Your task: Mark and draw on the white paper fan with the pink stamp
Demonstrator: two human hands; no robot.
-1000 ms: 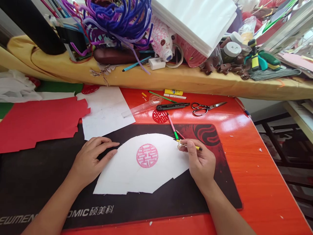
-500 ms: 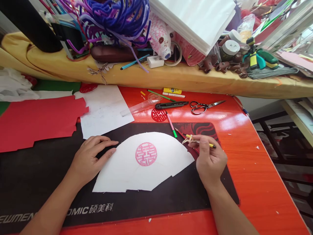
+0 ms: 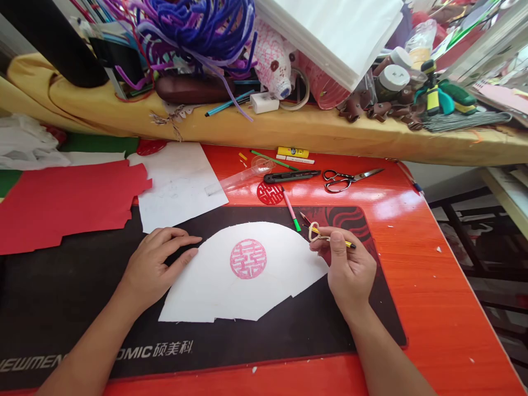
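A white paper fan shape (image 3: pixel 214 291) lies on the black desk mat, with a round pink double-happiness emblem (image 3: pixel 248 258) at its centre. My left hand (image 3: pixel 154 269) rests on the fan's left edge, fingers apart. My right hand (image 3: pixel 348 269) is at the fan's right edge, pinching a yellow pencil (image 3: pixel 332 238). A pale loop of cord (image 3: pixel 314 232) hangs on the pencil's tip end. A pink marker (image 3: pixel 291 209) lies just above the fan, and a thin red-and-yellow pencil (image 3: pixel 305 220) lies near my right fingers.
A utility knife (image 3: pixel 291 176), steel scissors (image 3: pixel 350 180), a clear ruler (image 3: pixel 243 180) and a red paper-cut emblem (image 3: pixel 270 193) lie on the orange desk (image 3: pixel 433 286). Red paper (image 3: pixel 61 209) and a white sheet (image 3: pixel 177 187) lie left. A cluttered cloth-covered shelf (image 3: pixel 289 132) runs behind.
My right hand has shifted slightly right and up from the fan's edge, carrying the pencil and loop. My left hand stays on the paper.
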